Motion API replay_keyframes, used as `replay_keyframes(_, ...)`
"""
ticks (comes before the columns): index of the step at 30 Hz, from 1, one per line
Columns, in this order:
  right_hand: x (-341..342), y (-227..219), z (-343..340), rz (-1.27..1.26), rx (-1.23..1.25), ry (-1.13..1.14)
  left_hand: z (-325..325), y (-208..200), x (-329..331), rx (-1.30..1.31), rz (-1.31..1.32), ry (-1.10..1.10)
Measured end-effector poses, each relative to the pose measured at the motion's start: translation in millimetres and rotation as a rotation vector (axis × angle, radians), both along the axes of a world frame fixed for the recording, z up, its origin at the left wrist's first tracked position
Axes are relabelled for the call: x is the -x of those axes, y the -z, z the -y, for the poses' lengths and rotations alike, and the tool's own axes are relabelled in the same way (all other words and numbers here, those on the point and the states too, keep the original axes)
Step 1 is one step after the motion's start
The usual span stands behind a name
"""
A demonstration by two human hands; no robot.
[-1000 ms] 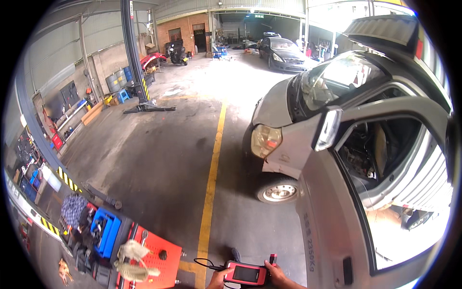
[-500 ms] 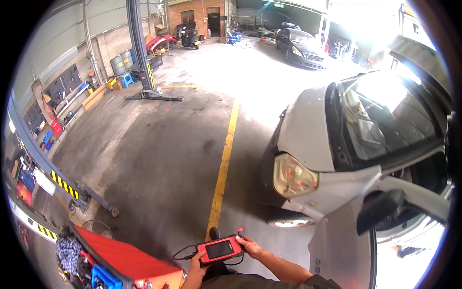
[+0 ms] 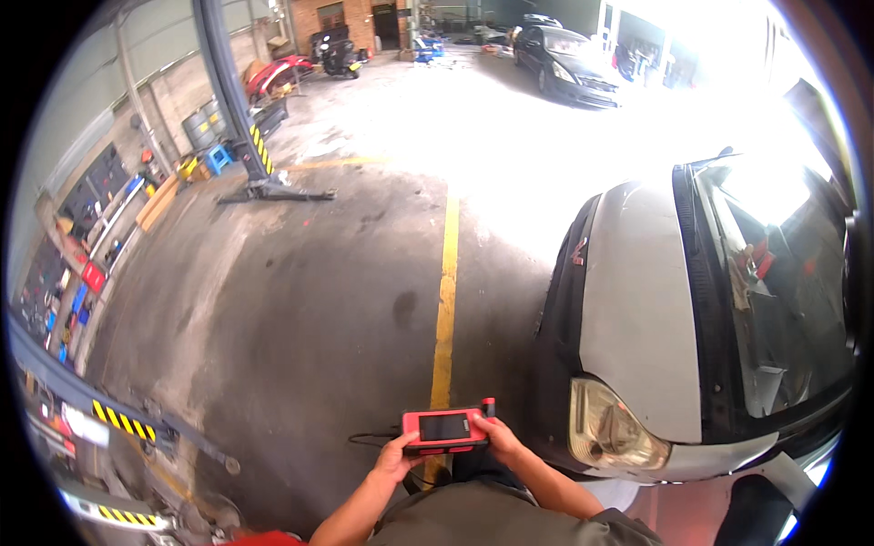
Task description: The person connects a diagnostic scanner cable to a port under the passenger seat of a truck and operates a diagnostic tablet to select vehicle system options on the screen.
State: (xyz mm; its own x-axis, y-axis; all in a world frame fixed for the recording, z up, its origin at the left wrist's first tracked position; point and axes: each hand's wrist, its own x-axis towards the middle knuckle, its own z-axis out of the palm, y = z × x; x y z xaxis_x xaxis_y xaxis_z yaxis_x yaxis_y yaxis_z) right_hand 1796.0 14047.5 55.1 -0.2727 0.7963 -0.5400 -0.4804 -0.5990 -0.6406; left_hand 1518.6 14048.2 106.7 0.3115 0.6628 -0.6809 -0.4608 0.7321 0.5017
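Between both hands I hold a red handheld diagnostic scanner (image 3: 412,424) with a dark screen, level in front of my body. My left hand (image 3: 393,460) grips its left lower corner. On its right end, my right hand (image 3: 503,439) is closed with the thumb on top. A small red and black piece (image 3: 489,406) sticks up beside the right thumb; whether it is part of the scanner or a separate plug, I cannot tell. From the scanner's left side a black cable (image 3: 362,438) loops out and passes below it.
A silver vehicle (image 3: 637,300) stands close on my right, its headlight (image 3: 612,432) near my right arm. Lift posts (image 3: 232,100) with striped bases rise on the left. A yellow line (image 3: 446,300) runs along the floor. A dark car (image 3: 566,68) is parked at the back.
My view has shifted forward along the vehicle, and its front now lies beside me. The red tool cart has mostly slid out of view at lower left. Both hands still hold the scanner.
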Motion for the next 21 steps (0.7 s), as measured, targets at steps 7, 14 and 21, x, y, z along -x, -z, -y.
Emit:
replay_keyframes(7,-29,19,-173,-0.008,0.027,0.281,-218,40,-41,-0.009,0.008,0.209)
replay_keyframes(14,-36,-15,-378,0.078,-0.043,0.179,-416,22,-36,0.043,-0.115,0.257)
replay_keyframes(21,-63,-51,-607,0.608,-0.146,0.126,-631,17,-60,-0.259,-0.937,0.680)
